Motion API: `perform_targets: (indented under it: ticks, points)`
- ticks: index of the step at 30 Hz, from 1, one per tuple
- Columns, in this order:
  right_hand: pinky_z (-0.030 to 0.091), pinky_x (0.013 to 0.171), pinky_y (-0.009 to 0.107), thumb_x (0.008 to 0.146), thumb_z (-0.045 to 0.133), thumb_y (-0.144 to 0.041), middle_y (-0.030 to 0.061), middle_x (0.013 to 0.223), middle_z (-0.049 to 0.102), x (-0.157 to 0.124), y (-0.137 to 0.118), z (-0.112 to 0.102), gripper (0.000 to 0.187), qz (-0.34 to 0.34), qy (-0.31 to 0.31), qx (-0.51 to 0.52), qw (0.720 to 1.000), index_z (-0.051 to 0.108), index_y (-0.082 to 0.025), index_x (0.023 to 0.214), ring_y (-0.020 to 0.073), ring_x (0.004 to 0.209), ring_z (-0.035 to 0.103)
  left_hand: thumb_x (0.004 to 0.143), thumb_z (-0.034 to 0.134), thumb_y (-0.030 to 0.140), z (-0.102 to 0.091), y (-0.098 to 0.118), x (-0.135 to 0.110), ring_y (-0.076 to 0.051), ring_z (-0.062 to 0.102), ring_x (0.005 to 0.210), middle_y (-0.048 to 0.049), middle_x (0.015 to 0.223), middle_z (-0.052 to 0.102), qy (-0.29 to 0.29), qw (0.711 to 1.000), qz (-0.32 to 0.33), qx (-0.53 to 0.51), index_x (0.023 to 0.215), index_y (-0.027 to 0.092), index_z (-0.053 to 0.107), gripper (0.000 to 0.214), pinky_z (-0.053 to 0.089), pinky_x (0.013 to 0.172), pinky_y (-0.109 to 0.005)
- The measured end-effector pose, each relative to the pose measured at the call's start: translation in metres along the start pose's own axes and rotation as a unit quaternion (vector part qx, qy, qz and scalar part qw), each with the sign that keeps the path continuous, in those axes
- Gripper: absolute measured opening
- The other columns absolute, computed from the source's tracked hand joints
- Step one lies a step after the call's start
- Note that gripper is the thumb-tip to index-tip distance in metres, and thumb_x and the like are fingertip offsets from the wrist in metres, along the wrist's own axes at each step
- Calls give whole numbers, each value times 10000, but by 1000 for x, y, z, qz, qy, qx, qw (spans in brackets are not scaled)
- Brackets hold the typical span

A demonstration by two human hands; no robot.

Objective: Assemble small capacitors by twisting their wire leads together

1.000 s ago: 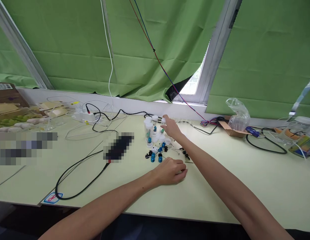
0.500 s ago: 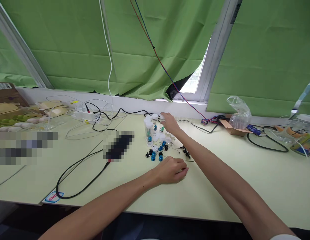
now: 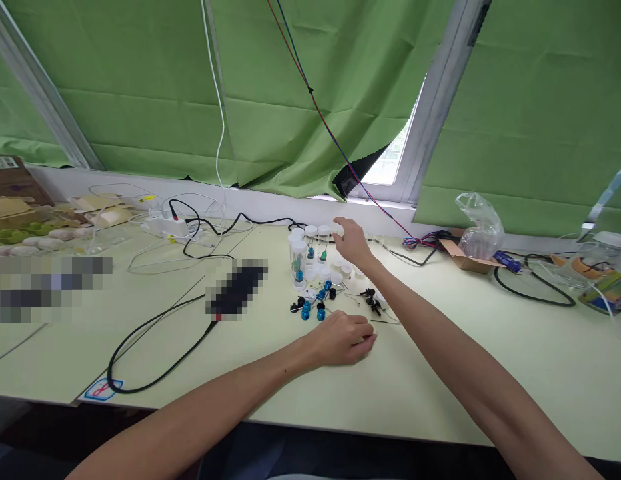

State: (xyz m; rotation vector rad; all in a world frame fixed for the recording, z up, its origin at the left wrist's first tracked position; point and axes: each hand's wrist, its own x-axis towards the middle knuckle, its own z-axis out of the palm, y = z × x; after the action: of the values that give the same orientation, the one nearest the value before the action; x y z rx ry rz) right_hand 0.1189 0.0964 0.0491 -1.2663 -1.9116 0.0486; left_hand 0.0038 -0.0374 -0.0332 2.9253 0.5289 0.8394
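Observation:
My left hand (image 3: pixel 344 339) rests on the table in front of the small parts, fingers curled in; anything inside them is hidden. Farther back, my right hand (image 3: pixel 354 243) has thumb and forefinger on either side of a white-capped tube (image 3: pixel 337 229), whose body is mostly hidden. Left of it stand more clear tubes with white caps (image 3: pixel 324 231), some holding blue or green pieces. A taller clear tube (image 3: pixel 299 263) is at the front left of them. Blue cylindrical parts (image 3: pixel 306 311), black parts (image 3: pixel 373 305), white caps and thin wire pieces lie loosely between my hands.
A black cable (image 3: pixel 140 390) loops across the left side to a blurred dark object (image 3: pixel 240 287). Behind are a white power strip (image 3: pixel 167 227) and cables. An open cardboard box (image 3: pixel 470 260) with a plastic bag (image 3: pixel 480 223) sits at the right; an egg tray (image 3: pixel 20 237) is far left.
My right hand has shifted slightly right along the back row, uncovering a capped tube with a green piece. My left hand stays in place. The view has tilted slightly.

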Motion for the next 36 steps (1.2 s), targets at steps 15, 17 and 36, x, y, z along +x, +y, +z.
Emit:
perform_targets:
  ticks: [15, 17, 36]
  points:
    - [470, 743, 346, 866, 441, -58, 153, 1160, 625, -9, 4, -11, 340, 34, -28, -2, 999, 568, -137, 1171, 231, 825, 643, 913, 431, 219, 0, 1, 1, -87, 372, 471, 10, 563, 465, 10, 1000, -5, -8, 596, 169, 451, 321, 220, 464, -272]
    - [465, 729, 335, 869, 438, -54, 155, 1155, 628, -9, 4, -11, 337, 32, -32, -1, 999, 571, -132, 1168, 224, 816, 643, 916, 426, 220, 0, 1, 1, -87, 377, 469, 8, 563, 464, 8, 1000, -5, -7, 595, 169, 454, 326, 219, 464, -271]
    - [402, 677, 268, 901, 485, -87, 76, 947, 686, -2, 4, -15, 217, -18, -55, -58, 997, 638, -168, 1031, 180, 804, 590, 911, 429, 213, -2, 2, 3, -83, 356, 462, 16, 561, 451, -4, 1000, -8, -4, 592, 167, 458, 323, 233, 457, -270]
